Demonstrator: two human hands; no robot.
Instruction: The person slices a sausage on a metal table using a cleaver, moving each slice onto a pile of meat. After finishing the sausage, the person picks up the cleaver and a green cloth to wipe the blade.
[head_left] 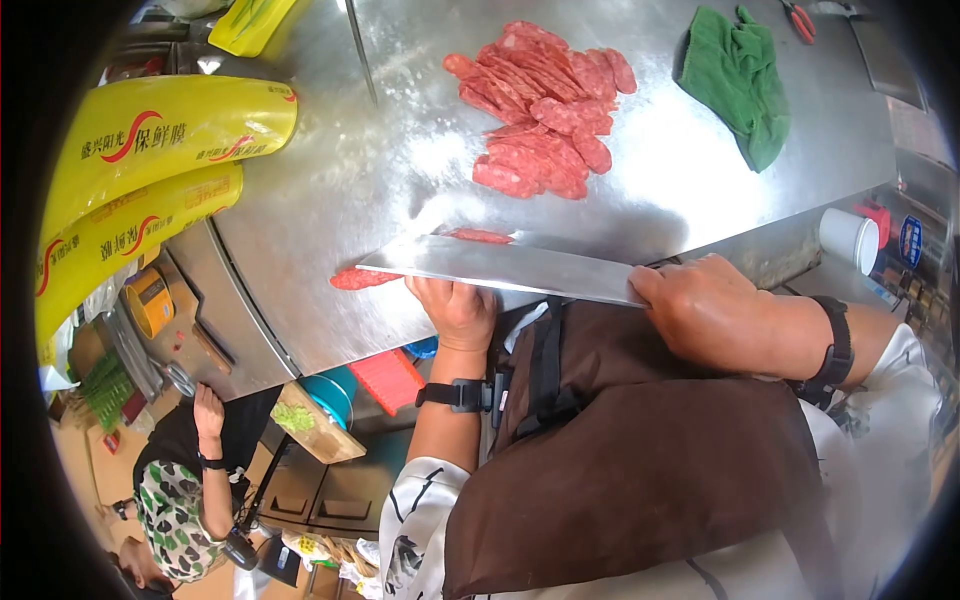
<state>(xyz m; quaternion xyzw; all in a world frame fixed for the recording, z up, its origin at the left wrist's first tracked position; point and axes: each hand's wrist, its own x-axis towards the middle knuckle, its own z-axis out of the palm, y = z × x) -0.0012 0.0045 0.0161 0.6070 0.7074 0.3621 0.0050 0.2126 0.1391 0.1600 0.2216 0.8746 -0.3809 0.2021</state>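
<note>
Sausage slices: red, mottled with paler pink flecks. Uncut sausage: deeper red, pale speckles. Bench: silvery grey, white glare patches. Cloth: solid green. Film boxes: bright yellow, black characters, red swoosh. Apron: plain dark brown. Wearer's sleeves: white, black line marks, grey-black motifs. Wrist straps: black. Co-worker's shirt: camouflage blotches, greens and black on whitish ground. Basket: red. Bucket: white. Knife blade: silver.

Commercial kitchen: steel counter, cling-film boxes, wooden chopping board.
</note>
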